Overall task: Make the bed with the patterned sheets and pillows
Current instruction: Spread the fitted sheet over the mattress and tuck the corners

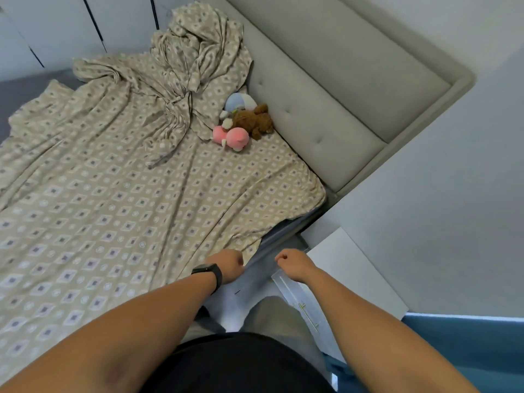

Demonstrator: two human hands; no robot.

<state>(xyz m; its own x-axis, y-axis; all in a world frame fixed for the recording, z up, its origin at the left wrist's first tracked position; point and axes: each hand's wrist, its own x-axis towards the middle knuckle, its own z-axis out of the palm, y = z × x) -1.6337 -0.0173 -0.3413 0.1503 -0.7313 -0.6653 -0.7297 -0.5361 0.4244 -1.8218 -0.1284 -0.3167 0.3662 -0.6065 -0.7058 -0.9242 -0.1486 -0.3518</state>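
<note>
A beige patterned sheet [113, 208] lies spread and wrinkled over the mattress. Its far part is bunched in a twisted heap [192, 61] by the headboard. The sheet's near right edge hangs loose over the grey mattress side [280, 234]. My left hand [229, 265], with a black band on the wrist, is curled at that loose edge and grips the sheet. My right hand [295, 263] hovers over the gap between bed and bedside cabinet, fingers curled, nothing visible in it. No pillows are in view.
Three soft toys, pink [232, 137], brown [255, 120] and blue-white [239, 102], lie against the grey padded headboard [326, 109]. A white bedside cabinet [354, 270] stands close on the right. Bare grey mattress [17, 95] shows at far left, with wardrobe doors [56, 24] behind.
</note>
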